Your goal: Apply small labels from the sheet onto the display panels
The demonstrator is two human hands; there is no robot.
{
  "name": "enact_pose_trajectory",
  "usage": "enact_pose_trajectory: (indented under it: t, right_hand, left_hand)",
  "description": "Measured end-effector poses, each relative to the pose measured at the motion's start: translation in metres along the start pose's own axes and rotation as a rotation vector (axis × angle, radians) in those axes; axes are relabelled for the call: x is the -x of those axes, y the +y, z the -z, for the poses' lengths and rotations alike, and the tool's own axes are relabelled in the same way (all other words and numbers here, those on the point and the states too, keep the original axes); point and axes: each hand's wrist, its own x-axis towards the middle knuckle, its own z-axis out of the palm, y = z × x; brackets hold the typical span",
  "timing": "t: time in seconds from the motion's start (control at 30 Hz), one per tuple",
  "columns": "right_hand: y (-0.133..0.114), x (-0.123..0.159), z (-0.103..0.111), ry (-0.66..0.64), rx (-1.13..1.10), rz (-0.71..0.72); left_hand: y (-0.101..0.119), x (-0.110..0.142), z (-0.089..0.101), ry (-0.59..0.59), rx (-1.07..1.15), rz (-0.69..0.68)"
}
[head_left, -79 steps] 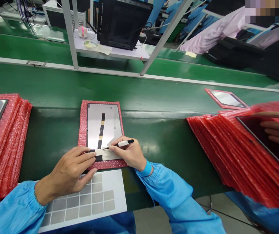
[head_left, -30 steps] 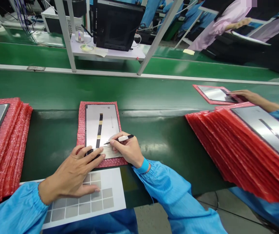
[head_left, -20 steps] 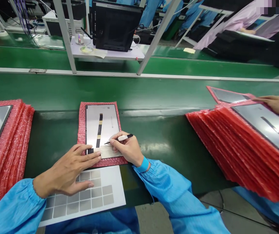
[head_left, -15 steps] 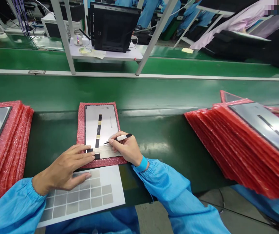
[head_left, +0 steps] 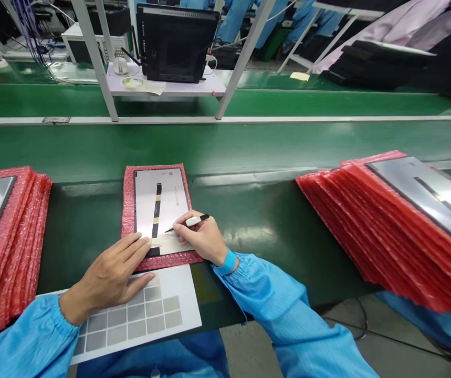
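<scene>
Electronics factory floor: a long, flat green assembly-line surface [head_left: 225,147] runs across the shop, carrying thin display panels in red bubble-wrap sleeves [head_left: 339,220], stacked in overlapping rows. Beyond that surface, a white metal-framed shelf [head_left: 162,88] holds a black flat monitor [head_left: 178,44], while a pale grey bench instrument [head_left: 109,44] with bundled purple cables [head_left: 32,26] sits farther left. Workers in blue smocks [head_left: 233,16] stand farther back, and a matching blue cuffed sleeve [head_left: 264,294] reaches over its near edge.
</scene>
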Motion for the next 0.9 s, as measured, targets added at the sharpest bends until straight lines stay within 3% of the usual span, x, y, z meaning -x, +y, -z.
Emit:
enact_pose_trajectory:
  t: [0.53, 0.9]
  right_hand:
    - [-0.0009, -0.0005, -0.0015, 0.007, 0.011, -0.004]
    - [-0.0006, -0.0011, -0.0007, 0.011, -0.013, -0.011]
  left_hand:
    - [0.0064, -0.0069, 0.0102, -0.356, -0.055, -0.048]
    - [0.0051, -0.0056, 0.0114, -0.354, 0.036, -0.037]
